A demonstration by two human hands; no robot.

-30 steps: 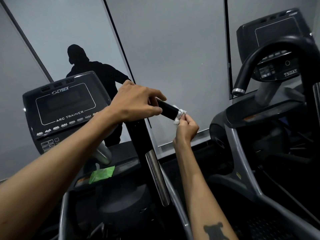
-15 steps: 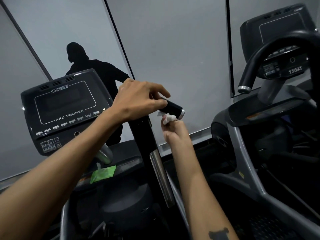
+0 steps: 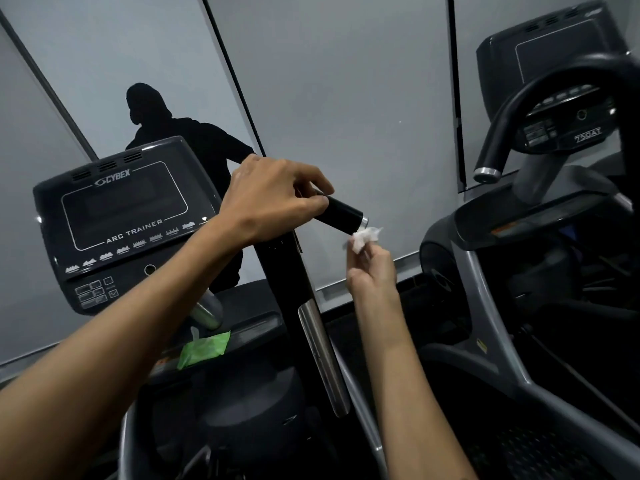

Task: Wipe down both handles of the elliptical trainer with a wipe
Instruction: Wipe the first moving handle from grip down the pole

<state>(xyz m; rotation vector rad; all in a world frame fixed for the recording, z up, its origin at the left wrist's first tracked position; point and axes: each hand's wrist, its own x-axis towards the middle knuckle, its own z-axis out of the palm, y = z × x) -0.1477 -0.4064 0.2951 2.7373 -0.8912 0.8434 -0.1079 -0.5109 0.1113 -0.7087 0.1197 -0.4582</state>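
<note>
The left hand (image 3: 273, 199) curls over the black handle (image 3: 341, 214) of the elliptical trainer, fingers wrapped round it near the bend, most likely to keep the swinging arm steady. The right hand (image 3: 372, 271) pinches a crumpled white wipe (image 3: 363, 237) in its fingers just below the handle's silver end cap, perhaps brushing it, though contact is hard to judge. A green wipe packet (image 3: 204, 348) lies on the ledge under the console (image 3: 121, 216), within reach.

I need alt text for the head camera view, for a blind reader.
The left hand grips the black cylindrical elliptical handle while the right hand pinches a crumpled white wipe just below its silver end cap. A black Cybex console stands at left.
</note>
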